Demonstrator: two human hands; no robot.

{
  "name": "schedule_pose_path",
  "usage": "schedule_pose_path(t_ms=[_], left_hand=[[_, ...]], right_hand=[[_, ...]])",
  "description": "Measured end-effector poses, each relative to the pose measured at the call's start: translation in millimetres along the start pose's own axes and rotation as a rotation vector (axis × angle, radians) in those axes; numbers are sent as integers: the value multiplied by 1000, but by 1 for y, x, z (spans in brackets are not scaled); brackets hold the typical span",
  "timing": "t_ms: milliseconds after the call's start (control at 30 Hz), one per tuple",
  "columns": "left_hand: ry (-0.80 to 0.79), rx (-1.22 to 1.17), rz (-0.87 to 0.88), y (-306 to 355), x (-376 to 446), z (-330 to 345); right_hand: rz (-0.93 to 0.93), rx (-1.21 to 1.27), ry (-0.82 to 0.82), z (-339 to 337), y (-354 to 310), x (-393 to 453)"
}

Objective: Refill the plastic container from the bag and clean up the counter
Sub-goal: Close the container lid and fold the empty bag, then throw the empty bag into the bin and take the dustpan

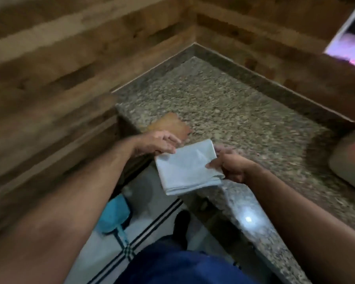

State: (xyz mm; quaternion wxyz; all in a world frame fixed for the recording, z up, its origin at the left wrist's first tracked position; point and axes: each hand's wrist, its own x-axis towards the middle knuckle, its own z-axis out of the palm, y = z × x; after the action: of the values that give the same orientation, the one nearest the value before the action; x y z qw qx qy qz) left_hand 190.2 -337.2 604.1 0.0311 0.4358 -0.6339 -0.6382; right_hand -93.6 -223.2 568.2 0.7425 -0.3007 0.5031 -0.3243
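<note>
A folded pale grey cloth (pixel 188 167) is held between both hands over the front corner of the speckled granite counter (pixel 234 119). My left hand (pixel 158 143) pinches its upper left edge. My right hand (pixel 228 165) grips its right edge, thumb on top. Neither the plastic container nor the bag can be identified in this blurred view.
A brown flat piece (pixel 170 126) lies on the counter just behind my left hand. A pale rounded object (pixel 350 160) sits at the right edge. Wood-look walls enclose the corner. Below, a blue dustpan (pixel 114 216) lies on the tiled floor.
</note>
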Motion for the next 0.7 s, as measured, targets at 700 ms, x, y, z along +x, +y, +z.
schedule_pose_path(t_ms=[700], left_hand=[[1111, -650, -623, -424, -292, -15]], right_hand=[[248, -1195, -103, 345, 200, 213]])
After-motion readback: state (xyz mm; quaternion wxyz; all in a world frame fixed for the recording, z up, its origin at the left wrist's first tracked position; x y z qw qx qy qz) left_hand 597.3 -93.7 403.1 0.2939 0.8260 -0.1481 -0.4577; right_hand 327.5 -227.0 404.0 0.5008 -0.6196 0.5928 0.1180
